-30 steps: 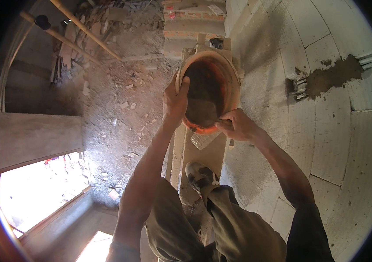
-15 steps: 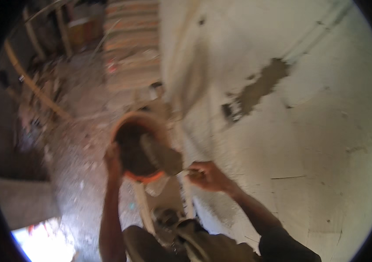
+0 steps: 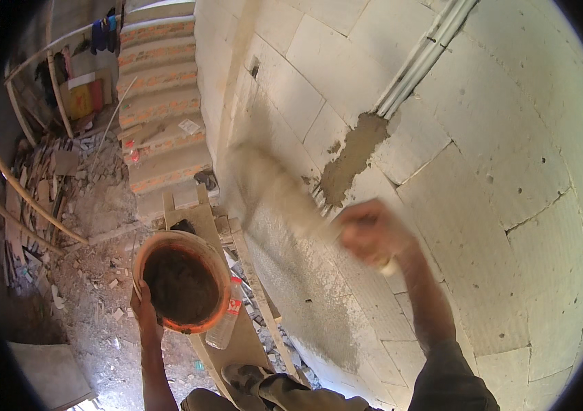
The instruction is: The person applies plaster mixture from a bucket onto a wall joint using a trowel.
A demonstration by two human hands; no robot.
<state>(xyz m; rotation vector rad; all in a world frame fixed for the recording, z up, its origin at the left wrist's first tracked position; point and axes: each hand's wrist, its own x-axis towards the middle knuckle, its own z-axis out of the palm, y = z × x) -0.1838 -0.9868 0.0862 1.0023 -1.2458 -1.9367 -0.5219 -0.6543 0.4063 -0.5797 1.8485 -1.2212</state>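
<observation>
My left hand (image 3: 145, 305) grips the side of an orange bucket (image 3: 217, 260), holding it tilted so its mouth faces me. Grey wet mortar (image 3: 183, 284) lies inside it. In my right hand (image 3: 375, 236) is the handle of a trowel (image 3: 281, 192), its blade smeared by motion and pointing up and left, close to the block wall (image 3: 469, 219). Whether mortar sits on the blade I cannot make out. Just above the trowel, a patch of wet mortar (image 3: 354, 161) fills a groove in the wall, below several white conduit pipes (image 3: 428, 58).
Below me runs a narrow wooden plank (image 3: 247, 342), with a clear plastic bottle (image 3: 225, 322) on it beside the bucket. Brick-edged stairs (image 3: 161, 103) rise at the far left of the wall. Rubble and scrap wood (image 3: 48, 185) cover the floor, with bent poles (image 3: 28, 195) leaning there.
My right hand has lifted the trowel from over the bucket, up and right to the wall. The bucket sits lower and further left in view, still in my left hand.
</observation>
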